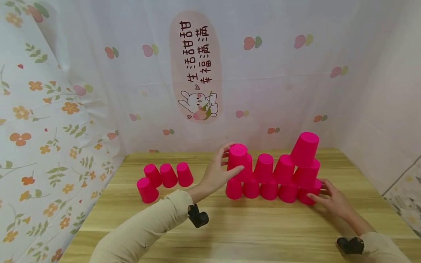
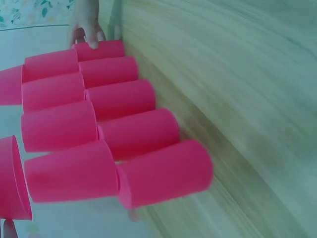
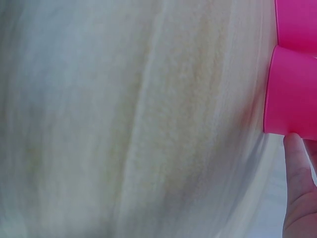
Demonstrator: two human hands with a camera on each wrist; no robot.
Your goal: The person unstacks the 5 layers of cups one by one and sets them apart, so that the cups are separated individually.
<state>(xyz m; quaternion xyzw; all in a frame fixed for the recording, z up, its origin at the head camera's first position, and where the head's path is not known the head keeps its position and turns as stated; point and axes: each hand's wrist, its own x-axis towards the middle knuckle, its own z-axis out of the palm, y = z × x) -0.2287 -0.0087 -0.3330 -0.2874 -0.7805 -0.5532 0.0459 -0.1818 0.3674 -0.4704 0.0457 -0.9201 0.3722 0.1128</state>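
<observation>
My left hand holds an upside-down pink plastic cup, thumb in front and fingers behind. This cup is beside the left end of the stack's second row; whether it touches the cup behind it I cannot tell. The stack has a bottom row of several upside-down cups, a second row on them, and one cup on top at the right. My right hand rests around the rightmost bottom cup, thumb in front and fingers behind.
Several more upside-down pink cups stand apart on the left of the wooden table. A printed curtain hangs behind the table, and a floral cloth hangs at the left.
</observation>
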